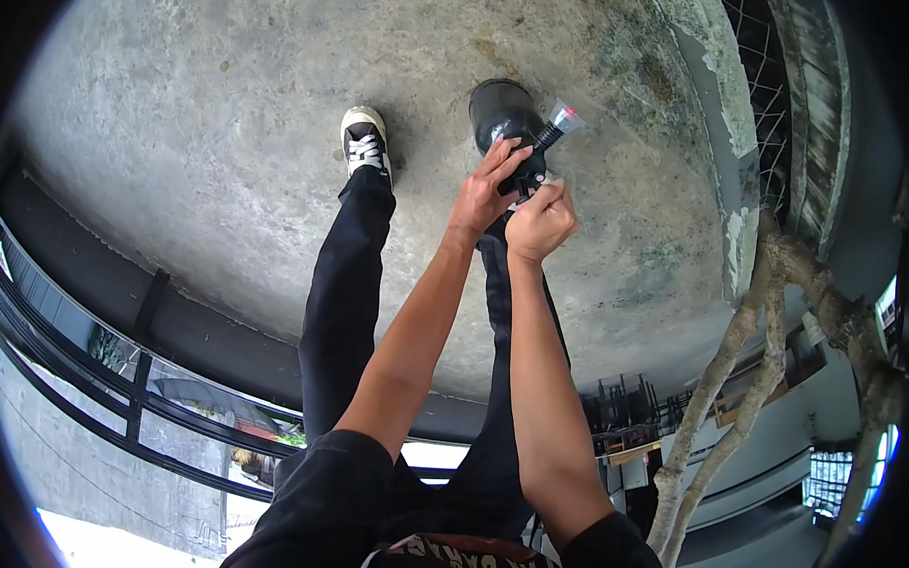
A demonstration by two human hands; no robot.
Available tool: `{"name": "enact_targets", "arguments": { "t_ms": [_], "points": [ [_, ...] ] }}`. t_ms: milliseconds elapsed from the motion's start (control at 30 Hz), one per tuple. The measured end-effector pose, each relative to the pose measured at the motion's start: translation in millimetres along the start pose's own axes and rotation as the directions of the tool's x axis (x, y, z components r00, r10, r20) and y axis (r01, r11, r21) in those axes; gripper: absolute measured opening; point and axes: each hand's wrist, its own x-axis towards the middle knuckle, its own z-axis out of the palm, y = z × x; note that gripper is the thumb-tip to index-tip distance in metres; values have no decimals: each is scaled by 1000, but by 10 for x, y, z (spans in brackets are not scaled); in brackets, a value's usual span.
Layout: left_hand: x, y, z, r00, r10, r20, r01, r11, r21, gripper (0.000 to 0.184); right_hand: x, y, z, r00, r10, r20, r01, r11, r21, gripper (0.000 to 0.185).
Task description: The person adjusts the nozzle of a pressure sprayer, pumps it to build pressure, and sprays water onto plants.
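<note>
A black, rounded bottle-like container (503,110) with a dark nozzle part is in front of me, above the concrete floor. From its right side sticks out a ribbed black piece with a clear, red-marked tip (565,117). My left hand (486,190) lies against the container's neck, its fingers stretched out over the black part. Just to the right, my right hand (543,222) is closed at the nozzle end, with its fingers curled in. What exactly it grips there is small and mostly hidden.
Grey concrete floor (230,126) spreads around my feet, with my sneaker (365,146) at the left. A black metal railing (135,398) runs along the lower left. A tree trunk (763,325) and a raised concrete edge (725,123) stand at the right.
</note>
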Motion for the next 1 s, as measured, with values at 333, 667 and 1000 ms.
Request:
{"name": "enact_targets", "arguments": {
  "t_ms": [333,667,1000],
  "points": [
    [-21,-67,24,997,66,-29,-67,998,-12,65,142,159,228,997,34,69,-32,999,-36,33],
    [7,-70,46,998,51,-34,-51,999,10,74,95,-485,-599,944,330,-5,-329,942,66,44],
    [-64,32,30,1000,18,-15,-18,1000,-14,67,65,-70,-112,997,64,-38,-61,995,83,34]
  ]
}}
